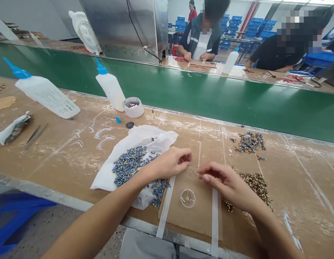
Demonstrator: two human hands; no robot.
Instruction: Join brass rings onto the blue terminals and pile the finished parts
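Observation:
My left hand [175, 160] hovers beside the pile of small blue-and-yellow pieces [129, 163], its fingers curled and pressed together. Whatever is between them is too small to name. Across a narrow gap, my right hand [226, 181] is bent with thumb and fingertips close together near the cardboard pad, and its contents cannot be made out. Below both hands a small clear round dish [188, 198] sits on the taped cardboard pad [194, 219]. Brown-and-cream pieces [257, 187] lie heaped by my right hand. The blue pieces rest on a white plastic sheet [104, 172].
Beyond stand two white squeeze bottles [48, 93] [111, 88] and a tape roll [133, 107]. Tweezers [36, 136] lie at left. Another blue-and-gold pile [249, 142] is at right. A green belt [183, 90] crosses behind; co-workers sit past it.

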